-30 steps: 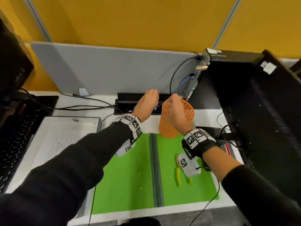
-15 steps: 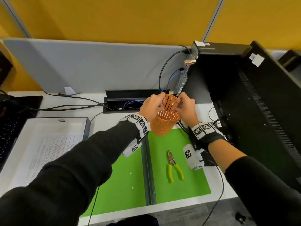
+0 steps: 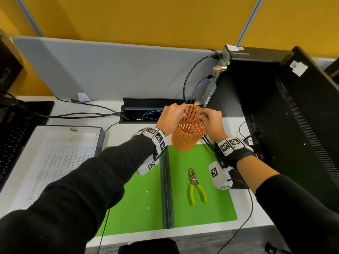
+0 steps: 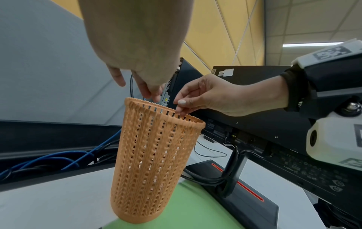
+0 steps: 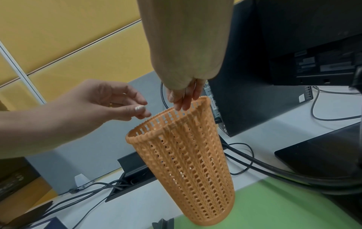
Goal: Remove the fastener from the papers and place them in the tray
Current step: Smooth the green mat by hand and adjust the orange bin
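An orange mesh cup point(image 3: 189, 136) stands slightly tilted at the far edge of the green mat point(image 3: 139, 208). My right hand point(image 3: 211, 120) pinches its rim from the right, fingertips dipping inside point(image 4: 180, 112). My left hand point(image 3: 172, 118) hovers at the rim's left side, thumb and forefinger pressed together point(image 5: 143, 110); anything between them is too small to see. The printed papers point(image 3: 55, 167) lie flat in the white tray point(image 3: 88, 127) at the left. No fastener shows on them.
Yellow-handled pliers point(image 3: 194, 186) lie on the mat near my right forearm. A black monitor back and a computer case point(image 3: 266, 107) stand close on the right. Behind the cup is an open cable box point(image 3: 146, 110) with loose cables.
The cup, held lifted and tipped by my right hand a second ago, now stands lower at the mat's edge. My left hand has come in to its rim.
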A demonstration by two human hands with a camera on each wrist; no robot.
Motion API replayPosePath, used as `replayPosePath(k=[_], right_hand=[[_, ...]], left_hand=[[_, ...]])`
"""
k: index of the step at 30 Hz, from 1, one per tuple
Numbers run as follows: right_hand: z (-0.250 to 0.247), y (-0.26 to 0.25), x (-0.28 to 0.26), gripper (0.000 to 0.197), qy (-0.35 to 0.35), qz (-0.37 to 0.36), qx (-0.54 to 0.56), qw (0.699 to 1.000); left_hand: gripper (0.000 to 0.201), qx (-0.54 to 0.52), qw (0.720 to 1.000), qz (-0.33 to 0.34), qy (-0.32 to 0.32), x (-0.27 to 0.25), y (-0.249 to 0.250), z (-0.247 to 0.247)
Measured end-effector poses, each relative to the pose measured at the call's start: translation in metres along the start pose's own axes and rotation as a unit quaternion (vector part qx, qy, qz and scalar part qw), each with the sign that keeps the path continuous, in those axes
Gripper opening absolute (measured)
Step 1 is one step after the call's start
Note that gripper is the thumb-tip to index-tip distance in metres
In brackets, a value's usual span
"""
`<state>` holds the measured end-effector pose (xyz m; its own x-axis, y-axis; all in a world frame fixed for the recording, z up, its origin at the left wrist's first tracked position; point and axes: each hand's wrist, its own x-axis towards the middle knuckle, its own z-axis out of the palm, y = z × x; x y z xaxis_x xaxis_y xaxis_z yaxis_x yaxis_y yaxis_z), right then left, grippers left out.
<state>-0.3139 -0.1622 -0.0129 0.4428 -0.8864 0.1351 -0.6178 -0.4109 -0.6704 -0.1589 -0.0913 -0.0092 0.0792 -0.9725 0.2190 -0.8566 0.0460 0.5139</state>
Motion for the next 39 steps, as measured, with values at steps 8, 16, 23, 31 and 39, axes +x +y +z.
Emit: replayPosePath(k=[8, 16, 23, 31, 39], right_hand=[[0.002, -0.011, -0.008, 0.006, 0.061, -0.042, 0.003, 0.997], [0.042, -0.050, -0.062, 0.011, 0.048, -0.141, -0.050, 0.988], [0.124, -0.034, -0.161, 0.007, -0.110, -0.099, -0.026, 0.989], [0.162, -0.004, -0.254, 0.013, -0.257, -0.073, -0.025, 0.963], [0.163, -0.004, -0.260, 0.014, -0.256, -0.083, -0.009, 0.963]], left_hand=[[0.014, 0.013, 0.997, 0.004, 0.071, -0.021, -0.004, -0.007], [0.018, 0.055, 0.996, -0.037, 0.060, -0.119, -0.035, -0.001], [0.044, 0.082, 0.982, -0.132, -0.107, -0.253, -0.069, 0.036], [0.057, 0.094, 0.971, -0.126, -0.182, -0.329, -0.072, 0.059], [0.060, 0.109, 0.970, -0.125, -0.178, -0.328, -0.068, 0.060]])
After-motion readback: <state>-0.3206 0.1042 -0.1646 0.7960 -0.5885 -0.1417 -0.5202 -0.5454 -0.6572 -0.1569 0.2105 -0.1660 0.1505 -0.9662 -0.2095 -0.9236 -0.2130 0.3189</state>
